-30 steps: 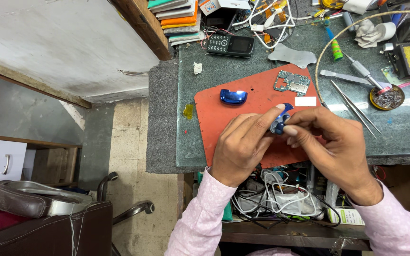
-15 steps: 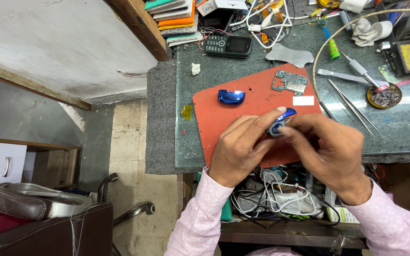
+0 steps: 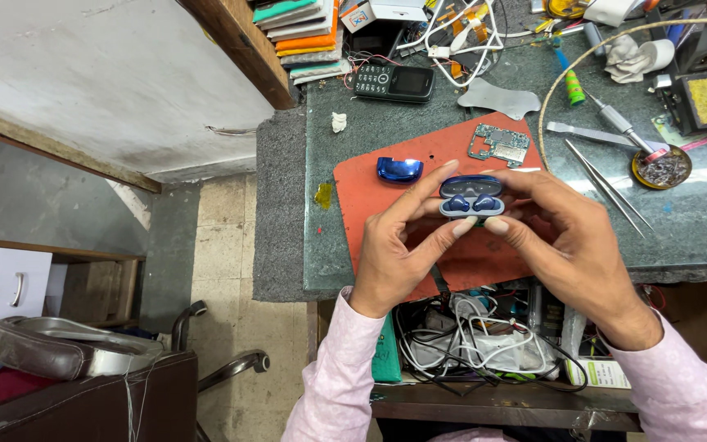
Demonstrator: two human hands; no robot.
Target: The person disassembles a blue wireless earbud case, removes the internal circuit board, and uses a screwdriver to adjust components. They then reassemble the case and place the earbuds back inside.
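Both hands hold a small blue earbud case (image 3: 470,196) above a red work mat (image 3: 386,205). Two blue earbuds sit in the case, facing me. My left hand (image 3: 403,245) grips the case's left side with thumb and fingers. My right hand (image 3: 566,245) pinches its right side. A separate shiny blue lid piece (image 3: 399,169) lies on the mat to the left of the case. A small green circuit board (image 3: 497,145) rests on the mat's far edge.
Tweezers (image 3: 607,188), a screwdriver (image 3: 615,121) and a round tin (image 3: 660,168) lie right of the mat. A black keypad phone (image 3: 393,82), tangled wires and stacked books sit at the back. Cables fill the shelf under the stone counter (image 3: 353,131). A chair stands lower left.
The case has been turned in my hands: earlier it was edge-on between the fingertips, now its open side with both earbuds faces up. Both hands stay close together over the mat.
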